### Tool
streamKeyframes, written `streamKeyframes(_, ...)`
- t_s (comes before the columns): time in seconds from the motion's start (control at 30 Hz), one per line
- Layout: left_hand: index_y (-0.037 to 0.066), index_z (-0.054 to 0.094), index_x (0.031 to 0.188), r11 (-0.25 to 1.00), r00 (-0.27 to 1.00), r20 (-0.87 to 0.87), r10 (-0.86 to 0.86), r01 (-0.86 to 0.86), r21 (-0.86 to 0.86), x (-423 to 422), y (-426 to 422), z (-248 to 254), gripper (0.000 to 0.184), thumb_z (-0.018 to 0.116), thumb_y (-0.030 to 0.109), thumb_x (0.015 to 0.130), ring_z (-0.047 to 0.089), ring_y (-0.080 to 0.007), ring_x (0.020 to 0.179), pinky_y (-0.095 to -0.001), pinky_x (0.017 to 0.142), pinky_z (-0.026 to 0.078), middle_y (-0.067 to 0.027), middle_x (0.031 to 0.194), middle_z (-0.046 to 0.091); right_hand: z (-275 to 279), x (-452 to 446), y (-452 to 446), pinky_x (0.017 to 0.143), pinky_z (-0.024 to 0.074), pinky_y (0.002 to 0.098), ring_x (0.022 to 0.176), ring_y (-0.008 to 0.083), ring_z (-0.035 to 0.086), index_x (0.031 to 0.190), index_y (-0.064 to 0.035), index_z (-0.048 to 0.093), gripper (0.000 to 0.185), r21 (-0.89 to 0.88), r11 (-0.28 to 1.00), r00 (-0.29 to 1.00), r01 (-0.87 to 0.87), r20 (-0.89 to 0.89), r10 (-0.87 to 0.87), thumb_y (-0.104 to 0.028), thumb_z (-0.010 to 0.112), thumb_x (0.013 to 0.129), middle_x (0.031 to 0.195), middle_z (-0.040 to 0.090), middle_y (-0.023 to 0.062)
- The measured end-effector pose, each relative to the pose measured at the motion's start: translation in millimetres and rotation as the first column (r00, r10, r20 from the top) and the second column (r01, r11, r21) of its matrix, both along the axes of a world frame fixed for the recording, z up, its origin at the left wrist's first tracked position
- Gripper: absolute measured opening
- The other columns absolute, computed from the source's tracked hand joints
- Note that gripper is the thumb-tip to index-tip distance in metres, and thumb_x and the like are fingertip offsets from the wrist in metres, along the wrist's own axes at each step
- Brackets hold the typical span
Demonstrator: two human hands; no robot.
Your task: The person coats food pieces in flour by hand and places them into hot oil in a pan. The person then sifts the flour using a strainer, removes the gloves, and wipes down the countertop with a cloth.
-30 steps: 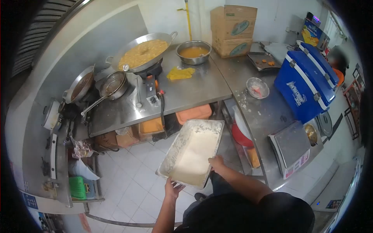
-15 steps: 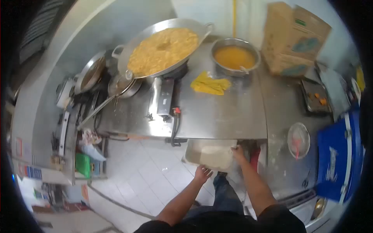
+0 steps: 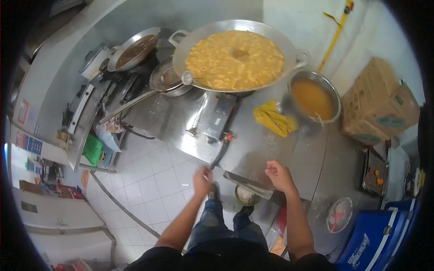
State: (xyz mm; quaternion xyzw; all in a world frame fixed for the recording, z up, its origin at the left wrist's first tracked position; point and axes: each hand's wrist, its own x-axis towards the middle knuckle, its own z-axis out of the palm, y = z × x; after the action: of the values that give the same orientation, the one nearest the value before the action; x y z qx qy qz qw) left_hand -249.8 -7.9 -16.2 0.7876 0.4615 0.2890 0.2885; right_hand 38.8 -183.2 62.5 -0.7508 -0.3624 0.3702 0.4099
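- The tray is mostly under the counter; its rim shows beyond the front edge.
- Right hand, fingers loosely bent, holds nothing near this edge.
- Left hand, blurred, is beside the hose; I cannot tell its grip.
- Floor beside 2 legs is open.

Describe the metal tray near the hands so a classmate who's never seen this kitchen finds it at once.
Start at the steel counter bearing the huge wok. Follow the counter's front edge to between the person's left hand and right hand, where the tray shows below. Its straight rim sets it apart from the round bowl lower in view.
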Motion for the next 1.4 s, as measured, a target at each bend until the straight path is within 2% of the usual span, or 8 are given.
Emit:
streamKeyframes(0.07,0.006,0.059,0.118,0.927,0.991,-0.088,0.096,-0.057,0.372,-4.2,74.1,26.8,0.041,0.066,0.001,0.079,0.056,-0.0349,0.097,-0.044,0.081,0.046,-0.0164,0.106,0.06,10.0,-4.9,17.4,0.084,0.0524,0.0326,0.095,0.0199,0.068,0.117,0.0002,0.059,0.032,0.019,1.0,1.0,-0.019,0.012,0.019,-0.014,0.066,0.09,0.104,0.069,0.0141)
streamKeyframes(0.13,0.017,0.057,0.127,0.954,0.96,-0.274,0.058,0.028,0.298,1.1,140.6,43.1,0.056,0.07,0.006,0.074,0.055,-0.0357,0.104,-0.046,0.089,0.043,-0.0156,0.116,0.058,9.1,-15.8,32.7,0.085,0.0522,0.032,0.096,0.0196,0.068,0.117,0.0,0.06,0.031,0.052,0.996,0.996,-0.066,-0.054,0.068,-0.014,0.066,0.09,0.104,0.07,0.0136)
streamKeyframes(0.3,0.022,0.061,0.117,0.911,0.783,-0.586,-0.21,0.374,0.173,-3.1,241.2,-4.7,0.034,0.061,0.018,0.083,0.057,-0.0296,0.106,-0.0514,0.085,0.041,-0.0083,0.106,0.061,-15.2,-36.4,58.9,0.084,0.0522,0.0314,0.094,0.0191,0.068,0.115,-0.0002,0.06,0.03,-0.024,1.0,0.999,-0.015,-0.046,0.014,-0.013,0.066,0.089,0.104,0.07,0.0125)
streamKeyframes(0.53,0.015,0.066,0.091,0.843,0.83,-0.2,-0.521,0.537,0.033,-86.3,223.1,61.7,0.01,0.061,0.011,0.083,0.059,-0.03,0.091,-0.0423,0.077,0.045,-0.011,0.086,0.06,4.0,-62.9,60.1,0.084,0.0531,0.0327,0.092,0.0187,0.068,0.112,0.0015,0.061,0.027,-0.147,0.977,0.988,0.156,0.005,-0.157,-0.011,0.064,0.088,0.103,0.069,0.0133)
streamKeyframes(0.73,0.006,0.067,0.096,0.65,0.728,0.217,-0.65,0.681,-0.338,-210.1,222.2,255.6,0.018,0.069,-0.002,0.08,0.065,-0.0264,0.088,-0.0353,0.077,0.051,-0.0091,0.091,0.067,-36.1,-94.9,45.8,0.082,0.0532,0.0312,0.091,0.0186,0.068,0.11,0.0015,0.062,0.024,-0.227,0.961,0.984,0.16,-0.046,-0.175,-0.008,0.061,0.088,0.099,0.07,0.0126)
streamKeyframes(0.97,0.0,0.064,0.097,0.918,0.913,0.098,-0.396,0.389,0.081,-255.0,333.2,435.2,0.012,0.065,0.0,0.085,0.063,-0.0137,0.073,-0.0277,0.065,0.051,-0.0058,0.084,0.065,6.7,-137.3,95.7,0.082,0.0529,0.0304,0.09,0.0181,0.068,0.11,0.0009,0.063,0.026,-0.285,0.959,0.998,-0.015,0.049,0.03,-0.01,0.063,0.086,0.097,0.071,0.0122)
streamKeyframes(1.2,0.01,0.062,0.113,0.977,0.977,0.039,-0.208,0.209,-0.05,-177.3,593.1,388.7,0.019,0.046,0.01,0.101,0.051,-0.0091,0.064,-0.0256,0.06,0.047,0.0009,0.085,0.058,-0.7,-138.3,78.2,0.074,0.0522,0.0304,0.082,0.0162,0.066,0.107,0.0003,0.064,0.024,-0.224,0.967,0.991,0.121,-0.034,-0.132,-0.012,0.064,0.086,0.091,0.069,0.0102)
streamKeyframes(1.4,0.008,0.061,0.107,0.984,0.982,-0.104,-0.158,0.147,-0.102,-140.2,727.7,300.9,0.013,0.055,0.015,0.098,0.052,-0.0103,0.063,-0.0271,0.055,0.046,-0.003,0.082,0.06,-20.9,-136.5,-8.5,0.066,0.0519,0.0279,0.075,0.0135,0.065,0.107,0.0001,0.063,0.024,-0.258,0.905,0.94,0.337,0.036,-0.34,-0.012,0.062,0.086,0.087,0.069,0.0084)
